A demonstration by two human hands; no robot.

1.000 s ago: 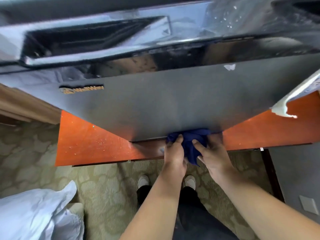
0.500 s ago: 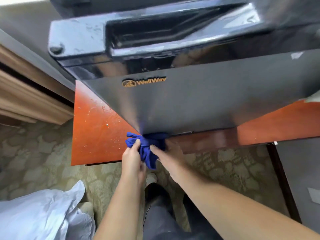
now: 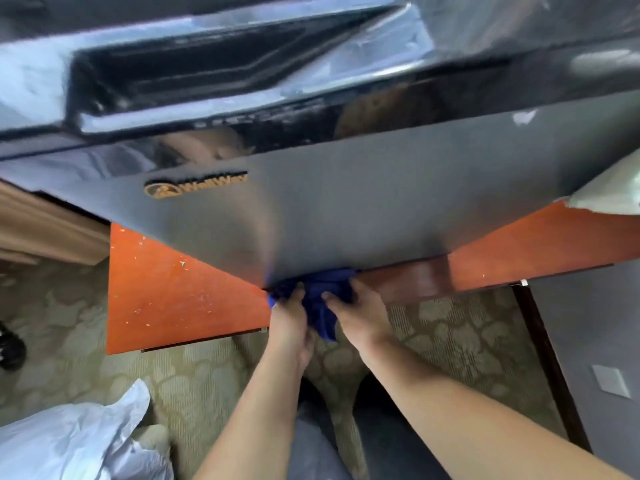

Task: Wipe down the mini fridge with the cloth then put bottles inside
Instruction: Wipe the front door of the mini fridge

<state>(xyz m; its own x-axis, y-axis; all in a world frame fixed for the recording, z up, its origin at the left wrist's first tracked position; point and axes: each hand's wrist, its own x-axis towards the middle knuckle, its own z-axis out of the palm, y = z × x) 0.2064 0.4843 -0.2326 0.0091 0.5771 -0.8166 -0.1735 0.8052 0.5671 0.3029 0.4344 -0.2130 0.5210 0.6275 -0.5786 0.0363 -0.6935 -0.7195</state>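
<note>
Both hands, left hand (image 3: 289, 322) and right hand (image 3: 358, 315), grip cloth (image 3: 320, 299) against fridge (image 3: 346, 216).

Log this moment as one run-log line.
step: wipe | left hand: grips blue cloth | right hand: grips blue cloth | cloth at: lower edge of mini fridge front

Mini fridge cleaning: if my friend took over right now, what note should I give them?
Left hand: grips the blue cloth.
Right hand: grips it too.
Cloth is at the bottom edge of the mini fridge door, which is closed.
Done: wiping is under way.
Left: finish wiping, open the door, put bottles inside; no bottles in view.
</note>
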